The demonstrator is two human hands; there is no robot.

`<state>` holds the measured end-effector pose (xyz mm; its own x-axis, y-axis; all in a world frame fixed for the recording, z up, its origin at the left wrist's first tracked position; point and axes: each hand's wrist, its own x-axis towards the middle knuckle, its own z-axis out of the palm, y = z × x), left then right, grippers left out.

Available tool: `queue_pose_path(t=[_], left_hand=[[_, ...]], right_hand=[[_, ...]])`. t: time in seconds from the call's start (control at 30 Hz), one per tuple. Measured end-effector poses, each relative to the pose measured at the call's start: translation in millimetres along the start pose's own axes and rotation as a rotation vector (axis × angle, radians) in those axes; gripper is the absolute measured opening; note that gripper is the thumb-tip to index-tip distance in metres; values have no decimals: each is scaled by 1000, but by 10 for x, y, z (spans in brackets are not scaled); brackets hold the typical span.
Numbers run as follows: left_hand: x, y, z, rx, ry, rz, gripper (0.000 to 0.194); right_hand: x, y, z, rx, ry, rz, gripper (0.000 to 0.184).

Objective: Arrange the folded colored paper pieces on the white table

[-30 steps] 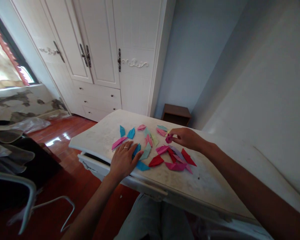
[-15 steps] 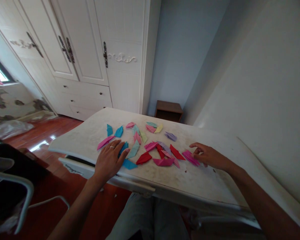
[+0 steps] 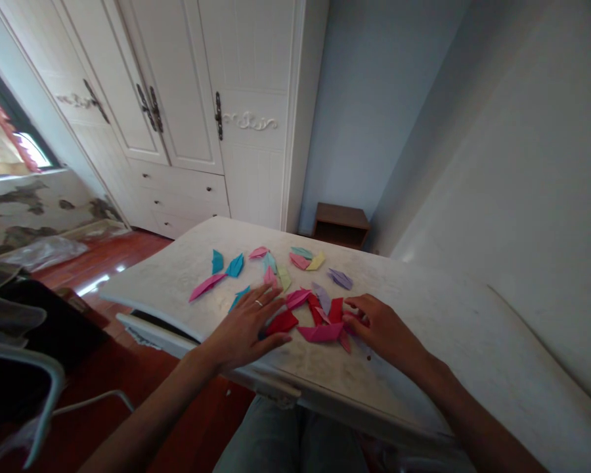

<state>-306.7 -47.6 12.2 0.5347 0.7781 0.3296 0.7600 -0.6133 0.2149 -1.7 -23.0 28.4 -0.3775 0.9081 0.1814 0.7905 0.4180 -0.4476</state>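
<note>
Small folded paper pieces in several colours lie on the white table. My left hand (image 3: 249,328) is palm down with its fingers spread, partly over a red folded paper piece (image 3: 283,322). A blue folded paper piece (image 3: 238,297) sticks out behind its knuckles. My right hand (image 3: 387,328) has its fingers curled at a magenta folded paper piece (image 3: 353,324), which they mostly hide. Just left of those fingertips are another red folded paper piece (image 3: 335,309) and a boat-shaped pink folded paper piece (image 3: 321,333). A lilac folded paper piece (image 3: 340,278) lies farther back.
The white table (image 3: 423,289) has a partly pulled-out drawer (image 3: 160,332) at its front left. A white wardrobe (image 3: 256,171) and a small brown cabinet (image 3: 342,215) stand behind it. At the left is a metal chair frame (image 3: 54,368).
My right hand has moved left with the magenta folded paper piece, up against the red one. My left hand has slid right, from the blue pieces onto the red piece. The view has shifted slightly.
</note>
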Motion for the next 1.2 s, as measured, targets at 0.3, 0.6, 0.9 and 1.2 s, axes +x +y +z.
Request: queue_pose_path(t=[0.3,0.6,0.9,1.2], left_hand=[[261,-161,161,105,9,-59,72],[767,-707,103,231,-9,-199,59],[958,-963,202,246,24,-417,68],[896,-920,200,203,159,-304,60]], right_hand=[[488,56,40,-97,76,-150,45],[1294,-130,318,-276,-99,-277,50],[1889,-18,534,-370,-78,-188,38],[1756,-193,526,-337,-91,-245,27]])
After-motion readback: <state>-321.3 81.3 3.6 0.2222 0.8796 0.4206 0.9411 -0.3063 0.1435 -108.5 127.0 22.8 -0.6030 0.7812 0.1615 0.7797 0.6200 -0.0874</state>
